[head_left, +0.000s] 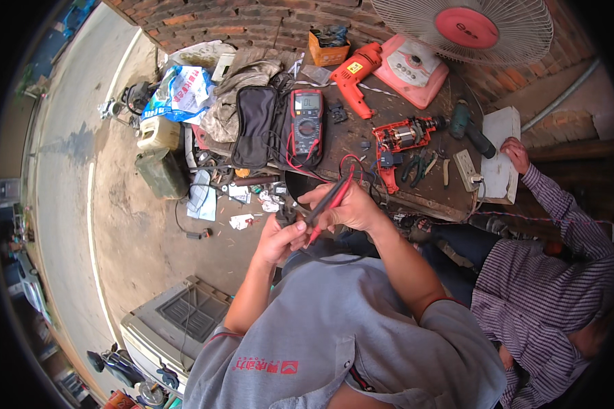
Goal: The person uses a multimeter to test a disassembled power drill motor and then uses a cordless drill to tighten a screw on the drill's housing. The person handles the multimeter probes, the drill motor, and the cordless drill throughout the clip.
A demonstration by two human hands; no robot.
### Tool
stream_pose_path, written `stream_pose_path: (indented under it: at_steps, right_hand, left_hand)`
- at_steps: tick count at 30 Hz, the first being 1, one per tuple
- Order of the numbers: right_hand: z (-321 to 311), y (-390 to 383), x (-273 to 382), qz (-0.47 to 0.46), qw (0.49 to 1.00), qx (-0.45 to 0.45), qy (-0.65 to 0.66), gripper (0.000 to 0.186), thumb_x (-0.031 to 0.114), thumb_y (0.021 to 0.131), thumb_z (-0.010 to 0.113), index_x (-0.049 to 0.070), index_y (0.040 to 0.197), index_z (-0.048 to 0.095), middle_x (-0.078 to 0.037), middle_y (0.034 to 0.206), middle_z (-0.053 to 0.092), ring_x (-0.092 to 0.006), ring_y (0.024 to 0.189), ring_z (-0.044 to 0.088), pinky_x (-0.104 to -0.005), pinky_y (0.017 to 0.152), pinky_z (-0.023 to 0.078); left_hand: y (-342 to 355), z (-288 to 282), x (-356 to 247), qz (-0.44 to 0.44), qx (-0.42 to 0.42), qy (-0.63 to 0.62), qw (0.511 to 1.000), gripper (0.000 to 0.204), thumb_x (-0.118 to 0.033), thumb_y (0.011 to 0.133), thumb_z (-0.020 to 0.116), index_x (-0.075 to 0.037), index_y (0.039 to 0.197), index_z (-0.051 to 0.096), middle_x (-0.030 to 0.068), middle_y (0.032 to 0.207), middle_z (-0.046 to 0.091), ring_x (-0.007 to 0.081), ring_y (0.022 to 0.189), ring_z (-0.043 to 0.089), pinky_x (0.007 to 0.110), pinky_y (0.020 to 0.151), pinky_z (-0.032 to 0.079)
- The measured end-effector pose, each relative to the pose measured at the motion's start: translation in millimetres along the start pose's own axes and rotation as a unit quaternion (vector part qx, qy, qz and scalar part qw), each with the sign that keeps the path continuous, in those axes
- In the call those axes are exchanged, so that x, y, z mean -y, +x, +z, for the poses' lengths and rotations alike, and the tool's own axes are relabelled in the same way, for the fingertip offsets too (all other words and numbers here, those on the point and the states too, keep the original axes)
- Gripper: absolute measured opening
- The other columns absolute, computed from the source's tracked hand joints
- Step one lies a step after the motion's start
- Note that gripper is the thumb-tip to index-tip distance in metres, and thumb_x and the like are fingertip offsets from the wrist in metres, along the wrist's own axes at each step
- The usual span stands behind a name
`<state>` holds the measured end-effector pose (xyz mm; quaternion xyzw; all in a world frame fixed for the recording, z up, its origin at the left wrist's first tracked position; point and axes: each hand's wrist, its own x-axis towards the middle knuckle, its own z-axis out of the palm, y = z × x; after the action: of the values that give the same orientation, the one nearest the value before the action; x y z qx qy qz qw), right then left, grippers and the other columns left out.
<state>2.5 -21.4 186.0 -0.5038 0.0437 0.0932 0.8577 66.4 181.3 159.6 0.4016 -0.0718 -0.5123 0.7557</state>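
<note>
My left hand (278,241) is closed around a black power plug (286,215), whose cord bends below my hands. Pinched in my right hand (355,210) are a red test probe (338,197) and a black test probe (319,206), their tips angled toward the plug. Whether the tips touch its pins cannot be made out. Leads run to a red-and-black multimeter (308,126), switched on, lying on the worktable (436,189) beside its black case (255,128). To its right lies an opened orange power drill (406,135) with its motor bared.
A whole orange drill (353,76), a fan (467,31) with a pink base, pliers (416,168), a green cordless drill (463,125) and a power strip (466,170) occupy the table. At right sits another person (535,286), hand on a white board (501,157). Jerrycans (162,174) stand left.
</note>
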Motion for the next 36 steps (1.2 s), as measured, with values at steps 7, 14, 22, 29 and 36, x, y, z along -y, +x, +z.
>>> stream_pose_path:
  at_steps: [7, 14, 22, 29, 36]
  right_hand:
    - [12.9, -14.8, 5.7, -0.123, 0.978, -0.124, -0.112, 0.016, 0.012, 0.084, 0.076, 0.0, 0.094, 0.071, -0.006, 0.087, 0.063, -0.0125, 0.065, 0.063, -0.0247, 0.055, 0.049]
    - [28.0, -24.2, 17.9, -0.206, 0.957, -0.027, -0.204, 0.026, 0.018, 0.098, 0.06, -0.005, 0.086, 0.066, -0.01, 0.085, 0.059, -0.0112, 0.059, 0.059, -0.0229, 0.052, 0.047]
    - [29.7, -45.4, 45.8, -0.189, 0.964, -0.175, 0.065, 0.025, 0.013, 0.099, 0.054, -0.007, 0.114, 0.055, -0.013, 0.084, 0.063, -0.0164, 0.066, 0.062, -0.0297, 0.06, 0.051]
    - [31.8, -62.6, 56.9, -0.181, 0.966, -0.176, 0.063, 0.031, 0.012, 0.096, 0.054, -0.01, 0.117, 0.051, -0.015, 0.09, 0.062, -0.0178, 0.066, 0.059, -0.0302, 0.056, 0.051]
    - [45.3, -67.7, 51.4, -0.197, 0.961, -0.178, 0.072, 0.026, 0.014, 0.099, 0.052, -0.008, 0.111, 0.054, -0.015, 0.081, 0.063, -0.0172, 0.058, 0.058, -0.0287, 0.05, 0.048]
  left_hand:
    - [-3.9, 23.3, 9.7, 0.039, -0.111, 0.166, 0.979, 0.018, -0.018, 0.09, 0.071, -0.002, 0.091, 0.063, -0.0013, 0.064, 0.056, 0.0064, 0.052, 0.05, 0.023, 0.05, 0.041]
    - [-19.2, 34.8, -2.2, 0.11, -0.114, 0.265, 0.951, 0.011, -0.011, 0.087, 0.074, -0.001, 0.087, 0.069, -0.0006, 0.073, 0.063, 0.0076, 0.067, 0.058, 0.024, 0.062, 0.047]
    - [-34.1, 22.4, -6.1, 0.219, -0.112, 0.313, 0.917, 0.042, -0.025, 0.083, 0.078, -0.001, 0.11, 0.057, 0.0034, 0.09, 0.063, 0.012, 0.08, 0.058, 0.028, 0.072, 0.048]
    - [-35.0, 27.5, -19.3, 0.279, -0.026, 0.402, 0.872, 0.048, -0.034, 0.086, 0.069, 0.001, 0.117, 0.055, 0.0086, 0.094, 0.064, 0.0166, 0.08, 0.061, 0.03, 0.073, 0.049]
    - [-31.2, 32.4, -14.2, 0.308, -0.022, 0.382, 0.871, 0.039, -0.022, 0.08, 0.07, 0.001, 0.112, 0.064, 0.0107, 0.095, 0.069, 0.0153, 0.07, 0.063, 0.027, 0.063, 0.049]
